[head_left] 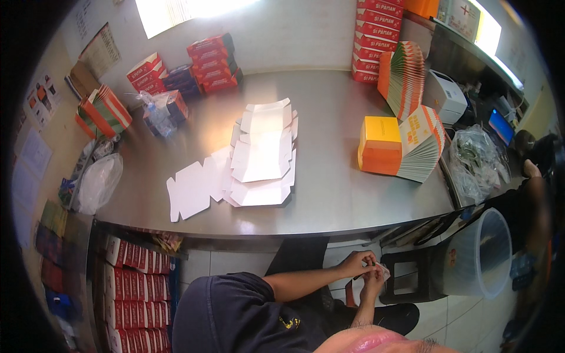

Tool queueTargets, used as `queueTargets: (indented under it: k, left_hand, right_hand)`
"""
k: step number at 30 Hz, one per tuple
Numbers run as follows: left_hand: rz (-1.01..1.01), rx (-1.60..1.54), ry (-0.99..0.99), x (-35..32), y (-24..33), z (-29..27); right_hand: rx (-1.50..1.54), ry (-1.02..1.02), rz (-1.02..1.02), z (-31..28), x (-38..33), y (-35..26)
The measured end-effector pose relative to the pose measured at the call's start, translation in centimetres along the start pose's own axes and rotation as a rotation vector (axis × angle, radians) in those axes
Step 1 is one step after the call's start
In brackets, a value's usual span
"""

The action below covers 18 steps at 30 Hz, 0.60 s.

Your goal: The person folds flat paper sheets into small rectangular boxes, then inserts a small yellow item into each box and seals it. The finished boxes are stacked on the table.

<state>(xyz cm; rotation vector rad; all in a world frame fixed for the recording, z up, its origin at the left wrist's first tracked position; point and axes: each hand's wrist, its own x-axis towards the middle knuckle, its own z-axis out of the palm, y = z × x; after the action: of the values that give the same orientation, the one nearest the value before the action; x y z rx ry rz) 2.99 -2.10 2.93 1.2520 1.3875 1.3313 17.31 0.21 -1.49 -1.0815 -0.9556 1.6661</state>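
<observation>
Both hands are together off the table's front edge, low over my lap. My left hand (356,264) has its fingers bent and pinched near the fingertips of the other hand. My right hand (371,283) is closed around a small pale, crinkled piece (385,272), whose kind I cannot make out. Below the wrists, partly covered, is a red and white thing (354,292). On the steel table (329,206), beyond my hands, lie stacked white unfolded carton blanks (262,159), and one flat blank (191,191) sticks out to the left.
Orange-yellow folded cartons (382,144) stand at the table's right, near a tall stack of red boxes (376,41). More red boxes (215,62) sit at the back left. A clear plastic tub (479,253) rests on a dark stool (406,273) to my right. Red cartons (138,285) fill the space below the table.
</observation>
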Motion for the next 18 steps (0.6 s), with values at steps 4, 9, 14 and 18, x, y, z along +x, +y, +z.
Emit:
queueTargets:
  k: [4, 9, 14, 18]
  left_hand:
    - [0.063, 0.007, 0.121, 0.8, -3.5, 0.1]
    - [-0.017, -0.102, 0.218, 1.6, -3.2, -1.0]
    - [-0.148, -0.623, -0.063, 2.5, -3.9, -0.7]
    - [-0.296, -0.67, -0.167, 2.3, -3.4, -1.9]
  right_hand:
    - [-0.203, -0.103, 0.083, 0.1, 0.3, -2.1]
    - [-0.707, 0.26, -0.401, -2.0, 0.9, -4.5]
    - [-0.141, 0.122, -0.025, -4.1, 1.9, -5.8]
    - [0.069, -0.036, 0.149, -3.8, 1.2, -6.0]
